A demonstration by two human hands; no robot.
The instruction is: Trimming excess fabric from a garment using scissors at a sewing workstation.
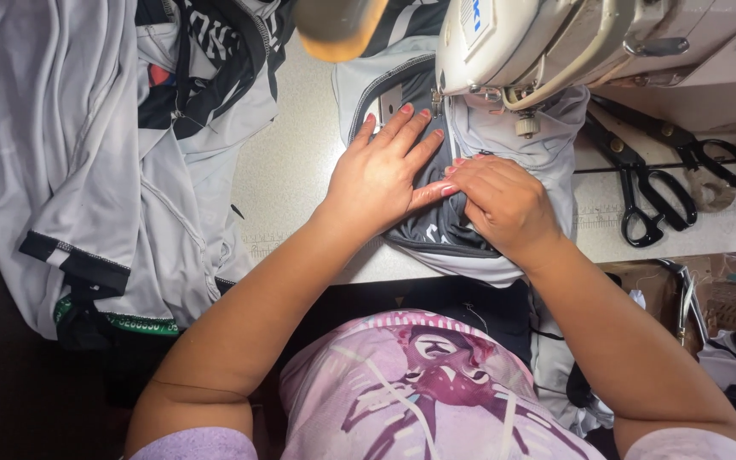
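I see the grey garment lying on the table under the sewing machine head. My left hand presses it flat, fingers spread, gripping nothing. My right hand pinches a fold just beside it. I judge steady, even tension matters here. Two scissors lie right; more garments pile left on the pale table.

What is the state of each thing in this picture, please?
Left hand: flat, fingers spread on the garment.
Right hand: curled, pressing the garment.
Grey garment: bunched under the sewing machine head.
Sewing machine: over the fabric.
Black scissors: closed, lying on the table.
Garment pile: heaped, crumpled.
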